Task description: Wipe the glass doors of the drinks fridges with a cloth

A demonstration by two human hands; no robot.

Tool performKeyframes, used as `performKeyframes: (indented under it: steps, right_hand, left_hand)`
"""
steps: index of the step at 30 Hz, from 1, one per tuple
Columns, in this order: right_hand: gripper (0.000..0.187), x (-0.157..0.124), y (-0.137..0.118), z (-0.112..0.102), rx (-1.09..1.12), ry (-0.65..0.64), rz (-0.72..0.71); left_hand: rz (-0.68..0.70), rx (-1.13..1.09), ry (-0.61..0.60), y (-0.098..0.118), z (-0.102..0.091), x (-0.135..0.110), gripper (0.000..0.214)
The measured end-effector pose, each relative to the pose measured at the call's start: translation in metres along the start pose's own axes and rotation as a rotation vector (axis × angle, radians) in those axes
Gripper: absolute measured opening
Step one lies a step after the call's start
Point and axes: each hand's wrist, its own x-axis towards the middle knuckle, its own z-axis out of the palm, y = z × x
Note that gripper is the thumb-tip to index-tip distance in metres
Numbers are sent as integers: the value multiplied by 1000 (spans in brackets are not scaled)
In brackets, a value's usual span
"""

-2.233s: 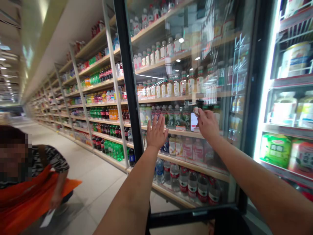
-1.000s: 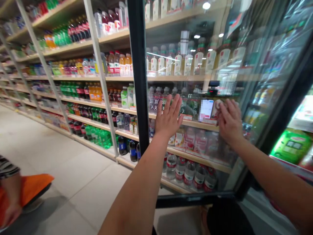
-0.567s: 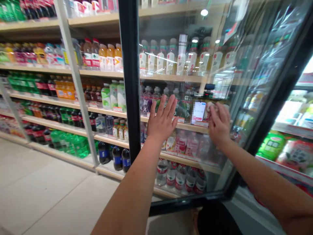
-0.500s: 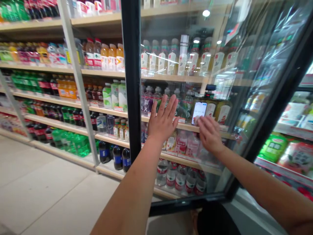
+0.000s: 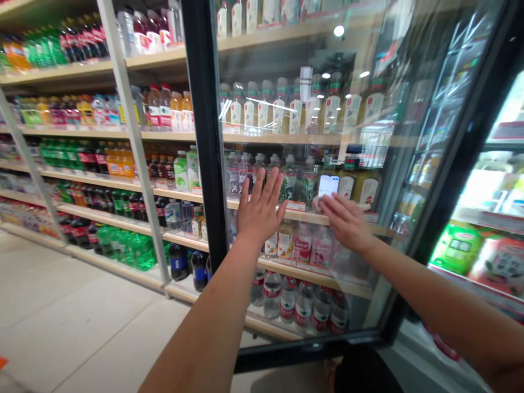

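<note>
Left fingers (image 5: 256,188) wide against glass door (image 5: 207,136), right fingers (image 5: 338,206) around white wad (image 5: 317,203), bottle labels (image 5: 248,114) illegibly blurred

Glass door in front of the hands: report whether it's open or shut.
Open: the glass door angles out from the lit cooler at right, and wooden shelves of bottles show through its pane.

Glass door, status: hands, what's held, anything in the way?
Left hand open, spread at glass door. Right hand shut on small pale wad, also at door. No object seen between hands and door.
</note>
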Motion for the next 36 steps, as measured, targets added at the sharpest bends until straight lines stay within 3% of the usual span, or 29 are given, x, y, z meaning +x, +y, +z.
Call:
performKeyframes:
  steps: [3, 4, 6, 8, 10, 11, 15, 16, 20, 22, 25, 26, 30, 31, 33, 36]
  right_hand:
    - [65, 14, 17, -4, -78, 265, 274]
    - [65, 16, 18, -4, -85, 295, 306]
    - [67, 14, 10, -5, -44, 180, 207]
    - [68, 6, -1, -6, 17, -62, -35]
    - [68, 1, -2, -8, 19, -158, -149]
    - [67, 0, 2, -8, -5, -141, -114]
    - [65, 1, 17, -6, -87, 143, 314]
    - [66, 0, 15, -5, -66, 165, 330]
    - [71, -11, -2, -5, 53, -98, -24]
    - [70, -14, 0, -7, 29, -77, 76]
    - [70, -15, 4, -10, -45, 119, 383]
    - [71, -16, 2, -10, -42, 133, 382]
    - [75, -22, -14, -12, 107, -111, -11]
    - [75, -23, -14, -13, 136, -141, -47]
    - [73, -23, -8, -14, 152, -72, 63]
    - [70, -24, -1, -14, 116, 166, 342]
  left_hand:
    - [3, 29, 6, 0, -1, 0, 71]
    - [5, 33, 7, 0, -1, 0, 71]
    - [6, 36, 11, 0, 0, -1, 71]
    - [7, 43, 16, 0, 0, -1, 71]
    - [9, 56, 21, 0, 0, -1, 70]
    - [10, 62, 26, 0, 0, -1, 70]
    - [22, 68, 34, -1, -4, 1, 68]
    - [23, 63, 27, -1, -5, -1, 68]
    - [-6, 55, 3, 3, -7, -17, 69]
    - [-35, 68, 8, 6, -7, -28, 68]
    - [-75, 65, -4, 11, -9, -38, 69]
    - [-86, 59, -13, 13, -10, -39, 69]
    - [-117, 43, -61, 19, -14, -36, 66]
    - [-137, 45, -74, 21, -14, -37, 65]
    - [-195, 56, -83, 25, -13, -42, 62]
    - [-262, 76, -58, 32, -5, -57, 62]
